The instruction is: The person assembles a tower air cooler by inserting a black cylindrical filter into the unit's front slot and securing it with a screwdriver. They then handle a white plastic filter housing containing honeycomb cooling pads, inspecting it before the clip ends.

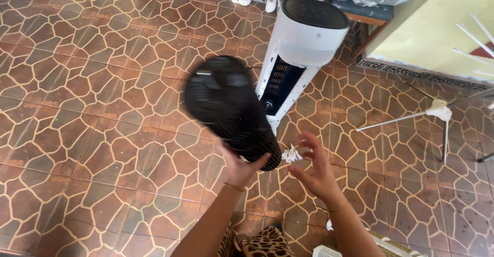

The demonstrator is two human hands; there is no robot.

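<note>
left hand (241, 168) grips the lower end of the black grille panel (226, 107), raised beside the white tower fan (298, 56). right hand (315, 170) pinches a crumpled white tissue (291, 154) at the panel's edge. best to steady the panel, wiping along its slots.

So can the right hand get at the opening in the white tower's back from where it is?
Probably yes: the right hand, pinching a white wad, sits just below the white tower; the black panel is off to the left.
</note>
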